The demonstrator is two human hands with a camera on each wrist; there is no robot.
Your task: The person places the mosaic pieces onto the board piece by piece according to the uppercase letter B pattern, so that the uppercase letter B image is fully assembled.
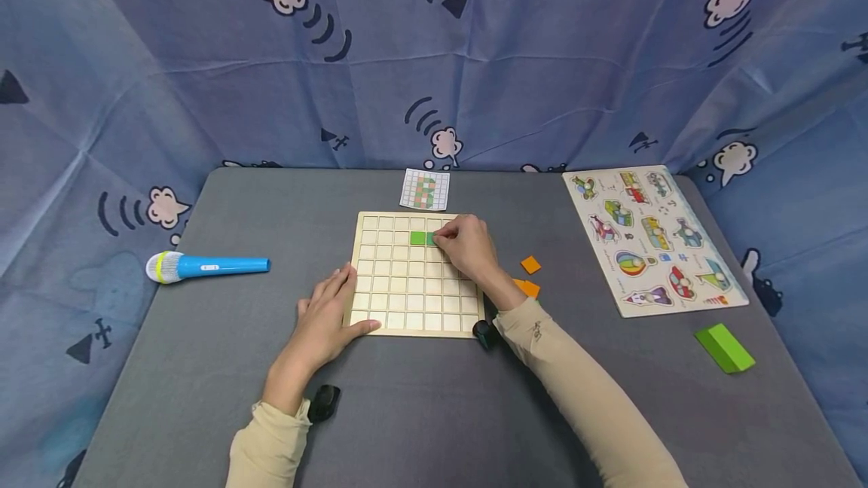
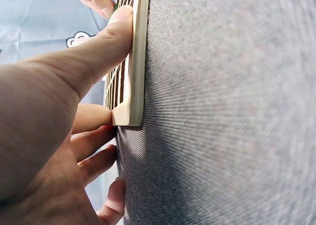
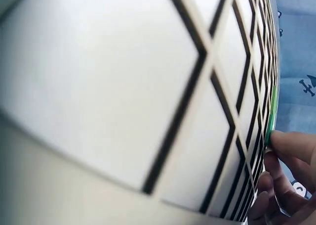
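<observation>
A pale wooden grid board lies on the grey table in the head view. At its far rows my right hand pinches a green square tile between thumb and fingertips, low over the grid. Just left of it, a lighter green tile fills a cell. My left hand rests at the board's near left corner, fingers extended along the left side. In the left wrist view its thumb presses the front rim, and the index finger touches the corner. Beyond the board lies a small pattern card.
Orange tiles lie right of the board, partly behind my right forearm. A picture puzzle board and a green block are farther right. On the left sits a blue toy microphone. A patterned blue curtain hangs behind the table.
</observation>
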